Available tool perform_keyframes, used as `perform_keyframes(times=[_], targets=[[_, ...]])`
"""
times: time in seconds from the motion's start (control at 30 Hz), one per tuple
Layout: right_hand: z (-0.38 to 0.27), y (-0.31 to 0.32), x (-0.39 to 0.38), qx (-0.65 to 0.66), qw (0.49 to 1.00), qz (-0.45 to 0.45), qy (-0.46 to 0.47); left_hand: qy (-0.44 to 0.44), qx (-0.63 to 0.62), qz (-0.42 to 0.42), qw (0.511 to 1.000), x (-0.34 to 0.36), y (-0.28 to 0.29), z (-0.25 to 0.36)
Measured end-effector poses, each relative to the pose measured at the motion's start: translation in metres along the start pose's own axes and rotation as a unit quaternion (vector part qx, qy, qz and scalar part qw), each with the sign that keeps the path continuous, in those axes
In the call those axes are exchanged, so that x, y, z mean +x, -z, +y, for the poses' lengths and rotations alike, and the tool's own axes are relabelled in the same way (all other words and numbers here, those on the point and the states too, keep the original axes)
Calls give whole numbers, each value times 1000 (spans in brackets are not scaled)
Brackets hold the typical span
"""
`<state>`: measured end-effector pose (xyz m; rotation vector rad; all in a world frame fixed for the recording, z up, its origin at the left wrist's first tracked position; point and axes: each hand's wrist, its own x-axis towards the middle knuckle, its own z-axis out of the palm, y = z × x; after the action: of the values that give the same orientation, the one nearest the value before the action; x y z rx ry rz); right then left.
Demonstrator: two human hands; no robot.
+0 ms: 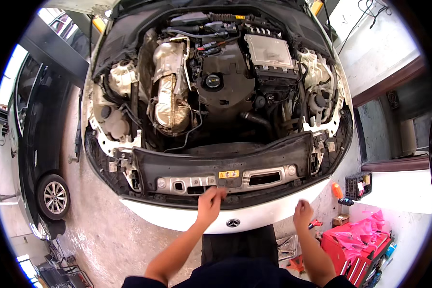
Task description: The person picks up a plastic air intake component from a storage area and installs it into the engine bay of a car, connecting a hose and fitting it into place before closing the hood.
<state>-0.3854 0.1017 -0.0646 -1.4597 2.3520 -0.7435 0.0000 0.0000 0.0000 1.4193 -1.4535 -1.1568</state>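
Note:
In front of me stands a white car with its engine bay exposed. My left hand (209, 205) is over the front edge of the bay, beside the metal front crossmember (264, 178). Its slightly blurred fingers are bent together, and whatever they may hold is hidden. To the right, my right hand (303, 214) hangs above the end of the white front panel (177, 215). Those fingers are curled closed, with no visible object between them. Farther in are a black engine cover (225, 89) and a gold heat-shielded part (170, 108).
A red tool cabinet (343, 254) draped with pink plastic (362, 235) stands at lower right. Near it sits a black crate (358, 186). A dark car (41, 129) is parked on the left, next to a grey post (57, 45).

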Motion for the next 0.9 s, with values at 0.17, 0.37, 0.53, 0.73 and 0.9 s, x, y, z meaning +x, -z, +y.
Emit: perform_keyframes(times=[0.17, 0.37, 0.53, 0.73, 0.9], targets=[[75, 46, -159, -69, 965, -218, -128, 264, 137, 150, 943, -234, 63, -142], [211, 48, -196, -102, 758, -637, -95, 474, -78, 143, 865, -471, -16, -115], [38, 98, -146, 38, 671, -708, -217, 410, 116, 159, 891, -528, -77, -15], [-48, 49, -183, -134, 575, -768, 248, 392, 25, 221, 893, -608, -72, 16], [-116, 8, -295, -102, 540, -650, 525, 380, -64, 334, 860, -724, -77, 18]])
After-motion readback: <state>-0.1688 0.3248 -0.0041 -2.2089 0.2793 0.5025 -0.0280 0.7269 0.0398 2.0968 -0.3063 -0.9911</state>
